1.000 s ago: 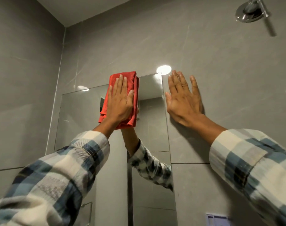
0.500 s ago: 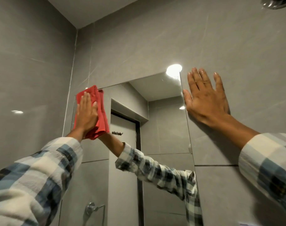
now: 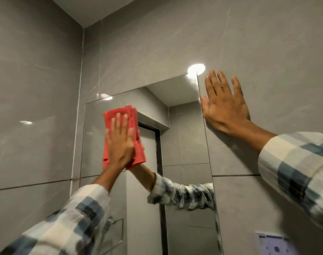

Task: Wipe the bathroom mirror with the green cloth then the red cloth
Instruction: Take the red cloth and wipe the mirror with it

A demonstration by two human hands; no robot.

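No text, label or number is legible anywhere in view.

The left hand [image 3: 120, 142] lay flat, fingers spread, pressing the folded red cloth [image 3: 123, 137] against the upper left part of the mirror [image 3: 182, 144]. The right hand [image 3: 224, 105] was splayed flat on the grey tiled wall [image 3: 267, 70], just beside the mirror's right edge.

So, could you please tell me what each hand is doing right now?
Left hand: open, pressing the red cloth flat against the mirror.
Right hand: open, empty, flat on the wall.
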